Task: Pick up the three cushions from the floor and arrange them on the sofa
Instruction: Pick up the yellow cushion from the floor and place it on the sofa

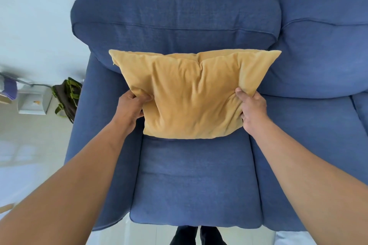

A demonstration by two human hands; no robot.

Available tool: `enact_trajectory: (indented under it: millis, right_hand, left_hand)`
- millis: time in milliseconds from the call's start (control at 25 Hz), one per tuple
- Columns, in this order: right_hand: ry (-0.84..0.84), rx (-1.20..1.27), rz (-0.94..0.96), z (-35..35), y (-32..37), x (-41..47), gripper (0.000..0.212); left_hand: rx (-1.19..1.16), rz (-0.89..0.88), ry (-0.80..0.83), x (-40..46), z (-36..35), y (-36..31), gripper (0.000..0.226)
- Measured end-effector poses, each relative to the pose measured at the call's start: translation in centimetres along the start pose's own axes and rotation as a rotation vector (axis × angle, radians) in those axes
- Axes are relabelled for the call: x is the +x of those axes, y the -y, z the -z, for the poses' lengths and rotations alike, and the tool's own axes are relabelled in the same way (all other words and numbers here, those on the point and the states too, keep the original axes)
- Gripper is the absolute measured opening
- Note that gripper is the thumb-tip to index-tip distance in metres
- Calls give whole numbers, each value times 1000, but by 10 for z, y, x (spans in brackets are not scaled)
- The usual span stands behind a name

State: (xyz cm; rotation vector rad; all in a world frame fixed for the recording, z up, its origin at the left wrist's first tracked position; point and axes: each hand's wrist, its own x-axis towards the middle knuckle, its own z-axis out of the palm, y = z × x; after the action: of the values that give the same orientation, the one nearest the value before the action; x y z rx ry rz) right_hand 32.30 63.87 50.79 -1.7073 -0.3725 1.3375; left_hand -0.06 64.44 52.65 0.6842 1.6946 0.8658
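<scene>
A yellow cushion stands upright on the left seat of the blue sofa, its top leaning against the back cushion. My left hand grips its lower left edge. My right hand pinches its lower right edge. Both arms reach forward over the seat. No other cushions are in view.
The sofa's left armrest borders a pale floor. Beyond it stand a brown and green bag and a small white box by the wall. A second back cushion fills the right side. My feet show below the seat's front edge.
</scene>
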Motion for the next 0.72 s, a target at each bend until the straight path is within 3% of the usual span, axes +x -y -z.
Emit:
enact_trajectory:
  millis: [120, 320, 440, 560, 720]
  right_hand:
    - [-16, -74, -2, -9, -14, 23, 10]
    - [-45, -206, -7, -20, -14, 44, 40]
    - [-62, -151, 39, -16, 11, 44, 44]
    - [-114, -37, 144, -10, 52, 49, 53]
    - [-36, -124, 153, -14, 85, 54, 31]
  left_hand:
    - [13, 47, 1, 29, -5, 15, 32]
    - [32, 62, -32, 53, -8, 15, 36]
    - [-19, 10, -30, 62, 2, -7, 48]
    - [-178, -79, -19, 74, 21, -42, 37]
    - [-90, -145, 36, 88, 32, -65, 30]
